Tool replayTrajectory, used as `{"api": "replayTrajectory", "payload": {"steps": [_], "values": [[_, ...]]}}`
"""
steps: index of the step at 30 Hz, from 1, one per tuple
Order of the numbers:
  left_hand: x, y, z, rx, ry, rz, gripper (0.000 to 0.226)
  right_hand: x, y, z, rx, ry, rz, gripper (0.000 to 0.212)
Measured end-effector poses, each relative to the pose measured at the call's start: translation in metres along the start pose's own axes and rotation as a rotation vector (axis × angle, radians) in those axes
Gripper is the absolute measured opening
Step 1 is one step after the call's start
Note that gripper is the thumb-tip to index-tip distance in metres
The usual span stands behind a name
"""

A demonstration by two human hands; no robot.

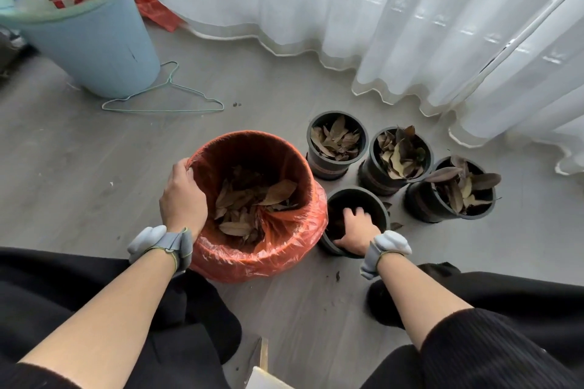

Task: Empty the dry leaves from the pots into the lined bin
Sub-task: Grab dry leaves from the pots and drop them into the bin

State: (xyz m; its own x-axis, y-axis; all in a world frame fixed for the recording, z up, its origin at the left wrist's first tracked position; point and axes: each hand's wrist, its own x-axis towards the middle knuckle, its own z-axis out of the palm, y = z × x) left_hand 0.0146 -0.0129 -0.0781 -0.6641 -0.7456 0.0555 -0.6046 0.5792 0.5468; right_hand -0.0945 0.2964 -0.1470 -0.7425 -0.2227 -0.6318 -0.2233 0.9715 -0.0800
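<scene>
Head: hanger [164, 111] beyond lined bin [259, 259]

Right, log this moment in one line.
left hand: grips orange-lined round bin rim | right hand: in nearest black plastic pot | other pots: hold dry leaves

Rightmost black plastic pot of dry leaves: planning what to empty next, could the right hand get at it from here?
Probably yes. The right hand is in the near black plastic pot, beside the rightmost pot, with nothing standing between them. The left hand grips the orange-lined bin.
</scene>
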Motion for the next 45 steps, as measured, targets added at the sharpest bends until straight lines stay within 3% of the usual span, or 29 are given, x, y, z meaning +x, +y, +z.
{"api": "replayTrajectory", "payload": {"steps": [3, 6, 10, 18, 21, 28, 32, 37, 45], "values": [[0.0, -0.003, 0.0, 0.013, 0.011, -0.004, 0.027, 0.006, 0.001, 0.011, -0.101, 0.013, -0.025, 0.07], [0.0, -0.005, 0.002, 0.015, 0.023, -0.001, 0.027, 0.01, 0.004, 0.012, -0.148, 0.058, -0.076, 0.049], [0.001, -0.005, 0.002, 0.02, 0.026, -0.005, 0.027, 0.008, 0.006, 0.005, -0.123, 0.118, -0.134, 0.03], [0.001, -0.002, -0.002, 0.01, -0.003, -0.022, 0.028, -0.006, 0.021, -0.019, 0.187, 0.103, -0.146, 0.028], [0.001, -0.003, -0.003, 0.003, -0.018, -0.037, 0.029, -0.011, 0.027, -0.029, 0.379, 0.073, -0.112, 0.021], [-0.003, 0.001, -0.006, -0.028, -0.047, -0.032, 0.029, -0.036, 0.035, -0.055, 0.828, -0.012, -0.042, 0.029], [-0.004, 0.003, -0.006, -0.034, -0.049, -0.033, 0.029, -0.053, 0.016, -0.101, 0.975, 0.11, -0.149, 0.031], [-0.005, 0.002, -0.006, -0.038, -0.05, -0.038, 0.029, -0.08, -0.046, -0.148, 0.968, 0.289, -0.38, 0.023], [-0.004, 0.003, -0.008, -0.047, -0.051, -0.025, 0.03, -0.089, -0.11, -0.134, 0.874, 0.199, -0.545, 0.038]]}}
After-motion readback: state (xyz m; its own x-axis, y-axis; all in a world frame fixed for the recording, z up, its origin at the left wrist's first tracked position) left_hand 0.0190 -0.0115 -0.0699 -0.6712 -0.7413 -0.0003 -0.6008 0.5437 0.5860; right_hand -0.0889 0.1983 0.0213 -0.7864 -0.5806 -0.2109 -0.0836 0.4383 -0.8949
